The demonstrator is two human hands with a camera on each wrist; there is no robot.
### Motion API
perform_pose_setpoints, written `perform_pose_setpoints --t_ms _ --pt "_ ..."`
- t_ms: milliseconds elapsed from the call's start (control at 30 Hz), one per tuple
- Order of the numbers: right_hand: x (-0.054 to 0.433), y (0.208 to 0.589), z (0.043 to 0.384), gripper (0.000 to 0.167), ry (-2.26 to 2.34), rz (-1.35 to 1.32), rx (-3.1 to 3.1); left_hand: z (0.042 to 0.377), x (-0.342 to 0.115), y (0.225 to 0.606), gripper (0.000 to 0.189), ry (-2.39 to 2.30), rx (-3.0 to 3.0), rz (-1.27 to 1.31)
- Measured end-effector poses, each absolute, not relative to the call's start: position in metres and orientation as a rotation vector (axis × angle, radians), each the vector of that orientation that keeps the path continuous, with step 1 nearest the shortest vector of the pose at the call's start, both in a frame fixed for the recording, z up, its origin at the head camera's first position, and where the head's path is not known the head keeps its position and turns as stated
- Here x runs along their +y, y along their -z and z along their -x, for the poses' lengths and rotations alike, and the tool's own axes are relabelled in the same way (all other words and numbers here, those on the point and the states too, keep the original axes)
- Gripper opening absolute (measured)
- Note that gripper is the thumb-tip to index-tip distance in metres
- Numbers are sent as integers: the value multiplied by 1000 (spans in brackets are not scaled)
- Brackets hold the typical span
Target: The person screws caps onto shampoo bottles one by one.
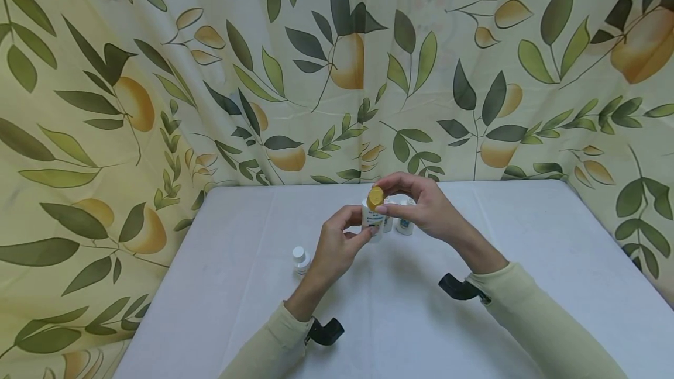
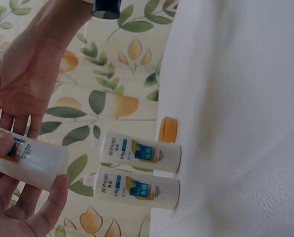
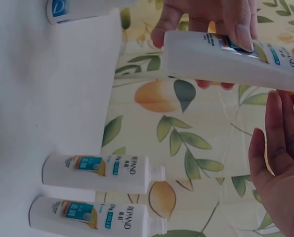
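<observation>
My left hand (image 1: 360, 223) grips a white bottle (image 1: 372, 219) with a blue and orange label, held a little above the white table (image 1: 526, 250). My right hand (image 1: 388, 193) pinches a yellow cap (image 1: 375, 197) at the top of that bottle. In the left wrist view the held bottle (image 2: 32, 159) lies across my left fingers (image 2: 43, 212). The right wrist view shows the same bottle (image 3: 226, 59) with my right palm (image 3: 280, 168) beside it.
Two matching bottles (image 1: 405, 224) (image 1: 388, 224) stand just behind my hands, uncapped in the right wrist view (image 3: 97, 173) (image 3: 87, 215). Another yellow cap (image 2: 168, 129) lies by them. A small white bottle (image 1: 300, 259) stands to the left. A leaf-patterned curtain (image 1: 158, 104) rings the table.
</observation>
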State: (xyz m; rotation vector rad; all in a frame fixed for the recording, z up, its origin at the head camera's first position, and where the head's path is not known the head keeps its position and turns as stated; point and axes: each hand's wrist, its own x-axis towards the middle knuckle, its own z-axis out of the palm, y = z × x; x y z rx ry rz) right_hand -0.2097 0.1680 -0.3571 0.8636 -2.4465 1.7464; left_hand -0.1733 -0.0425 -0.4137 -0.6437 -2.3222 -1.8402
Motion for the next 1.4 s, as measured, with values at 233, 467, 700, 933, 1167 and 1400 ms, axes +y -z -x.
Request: perform_pose_setpoints --t_ms 233,467,700,933,1167,1400 --pt "166 359 211 35 -1741 -841 -2438 173 -41 413 35 1851 -2313 623" --pt "164 361 211 34 -1741 -827 -2421 172 -40 412 35 1849 -2296 614" --pt "163 361 213 33 -1713 -804 -2453 174 -40 414 36 1822 -2304 607" --pt "164 361 213 36 -1705 -821 -2481 177 -40 414 39 1828 -2326 562" --pt "164 361 213 41 -1675 -816 -2489 176 -40 414 35 1854 -2336 518" --pt "164 361 211 38 -1641 -810 -2463 176 -41 414 38 1890 -2328 537"
